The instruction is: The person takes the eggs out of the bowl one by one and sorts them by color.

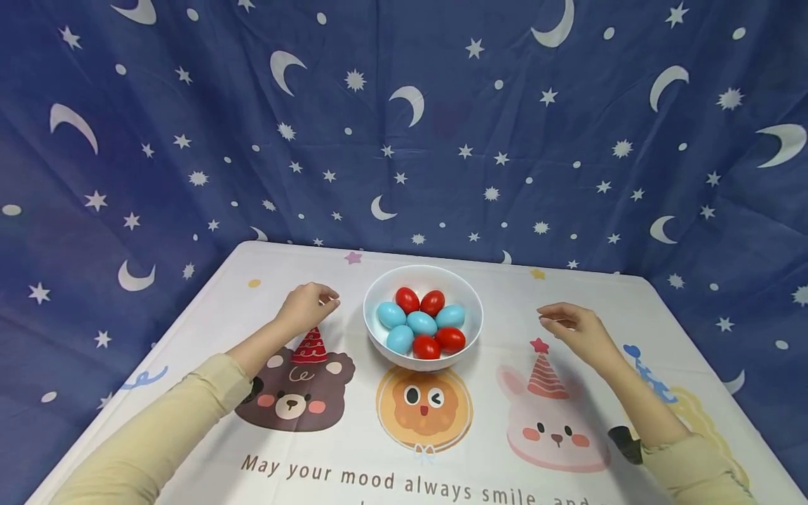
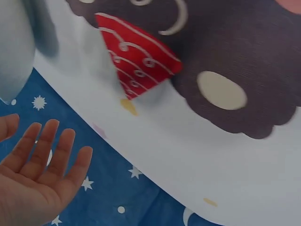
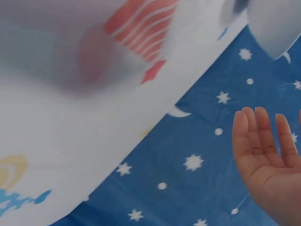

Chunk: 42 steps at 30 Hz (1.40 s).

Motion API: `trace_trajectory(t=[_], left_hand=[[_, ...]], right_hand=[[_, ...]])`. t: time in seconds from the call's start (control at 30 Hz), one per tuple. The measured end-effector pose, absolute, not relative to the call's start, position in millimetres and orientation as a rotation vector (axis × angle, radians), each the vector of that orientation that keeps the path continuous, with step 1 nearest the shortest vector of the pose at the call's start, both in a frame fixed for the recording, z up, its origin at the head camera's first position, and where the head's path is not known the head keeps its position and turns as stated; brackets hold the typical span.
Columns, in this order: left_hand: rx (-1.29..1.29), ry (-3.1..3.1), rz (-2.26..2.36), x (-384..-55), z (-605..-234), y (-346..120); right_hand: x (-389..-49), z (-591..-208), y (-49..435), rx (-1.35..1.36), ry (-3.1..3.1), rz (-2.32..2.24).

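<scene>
Bowl [image 1: 379,337] of eggs [image 1: 421,322] | left hand [image 1: 307,306] empty | right hand [image 1: 574,330] empty

Head view looks down at the tablecloth [image 1: 353,435]; wrist views skim it closely.

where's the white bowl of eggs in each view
Head: white bowl sits centre of the table, between the left hand and right hand.
Left wrist: blurred white edge, top left.
Right wrist: blurred white edge, top right.
Shared landmark: the starry blue cloth.
</scene>
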State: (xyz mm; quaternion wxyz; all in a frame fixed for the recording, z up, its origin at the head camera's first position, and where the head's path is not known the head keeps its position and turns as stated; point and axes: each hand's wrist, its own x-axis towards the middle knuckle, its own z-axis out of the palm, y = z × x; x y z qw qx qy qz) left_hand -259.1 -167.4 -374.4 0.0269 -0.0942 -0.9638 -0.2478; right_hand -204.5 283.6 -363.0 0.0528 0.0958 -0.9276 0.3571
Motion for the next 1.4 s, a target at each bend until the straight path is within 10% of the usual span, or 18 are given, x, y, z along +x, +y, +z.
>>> trace_trajectory(t=[1.4], left_hand=[[0.482,-2.756,-2.237,-281,-368,-119]], right_hand=[[-230,-301,154,0.761,-3.095,0.920]])
